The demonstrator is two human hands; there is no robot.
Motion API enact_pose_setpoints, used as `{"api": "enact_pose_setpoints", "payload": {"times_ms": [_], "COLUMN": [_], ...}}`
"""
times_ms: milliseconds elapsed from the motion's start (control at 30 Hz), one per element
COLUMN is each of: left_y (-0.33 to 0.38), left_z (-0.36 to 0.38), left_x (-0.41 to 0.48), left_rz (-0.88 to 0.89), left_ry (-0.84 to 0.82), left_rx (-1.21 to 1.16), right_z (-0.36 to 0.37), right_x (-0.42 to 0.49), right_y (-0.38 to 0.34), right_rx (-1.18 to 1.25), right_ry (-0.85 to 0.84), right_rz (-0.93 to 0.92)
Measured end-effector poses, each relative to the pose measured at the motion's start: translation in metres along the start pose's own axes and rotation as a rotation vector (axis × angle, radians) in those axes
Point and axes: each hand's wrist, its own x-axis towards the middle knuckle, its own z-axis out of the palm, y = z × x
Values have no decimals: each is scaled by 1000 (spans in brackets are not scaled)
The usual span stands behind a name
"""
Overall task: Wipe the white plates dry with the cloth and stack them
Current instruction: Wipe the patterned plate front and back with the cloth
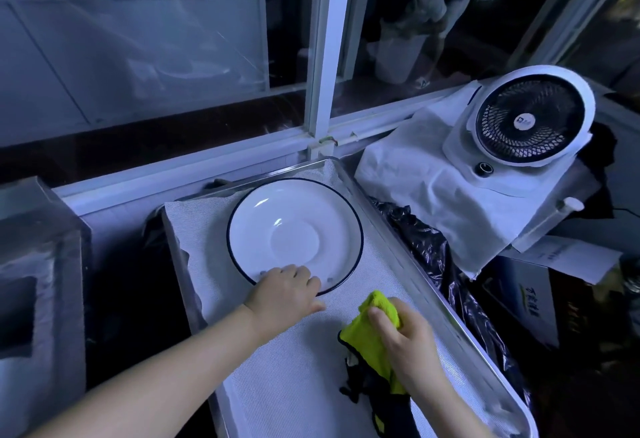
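Nearest is the right hand [408, 340], fingers curled round a bunched yellow-green cloth [372, 333], gripping it tight. The bright fold sticks up past the knuckles, and a dark part of the same cloth hangs down under the wrist onto the white mesh liner [277, 368] beneath both forearms.

Just left of it and a little farther out, the left hand [285, 293] sits on the near rim of the white plate [294, 229]. Its fingers are bent over the rim into the plate, and the thumb lies outside on the liner, pointing toward the right hand, so the hand holds the plate's edge. The two hands are near each other but do not touch, and the cloth is clear of the plate.

The plate stretches away from the left hand's knuckles: round, shallow, with a thin dark line round its edge, lying flat and face up on the liner. Only this one plate shows.

Liner and plate sit in a long metal tray [512, 413] that runs away from under the arms.

Beyond the right hand, crumpled black plastic [426, 240] lies along the tray's outer side. Farther out on that side, a white fan [530, 118] with a black grille stands on a white sheet [415, 177]. Well to the left of the left hand is a grey block [34, 264]. Past the plate rises a white window frame [325, 56] with dark glass.
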Motion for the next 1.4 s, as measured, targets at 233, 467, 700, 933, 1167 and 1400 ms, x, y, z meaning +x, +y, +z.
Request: {"api": "enact_pose_setpoints", "payload": {"times_ms": [233,467,700,933,1167,1400], "left_y": [-15,-51,-62,-63,-57,-63], "left_z": [-21,-39,-33,-40,-52,-86], "left_x": [-18,-58,-57,-55,-60,-145], "left_rz": [-203,-448,-337,-323,-363,-628], "left_ry": [-55,27,9,-28,2,93], "left_rx": [-158,-161,-182,-179,-164,-203], "right_z": [9,83,107,65,25,44], "right_x": [13,48,53,68,61,4], "right_y": [-40,-75,-49,-35,-43,-79], "right_rx": [-528,-915,-1081,-1238,-1222,-755], "right_ry": [-391,-415,-293,-283,-393,-169], "right_rz": [-398,-734,-894,-1037,-1070,-1055]}}
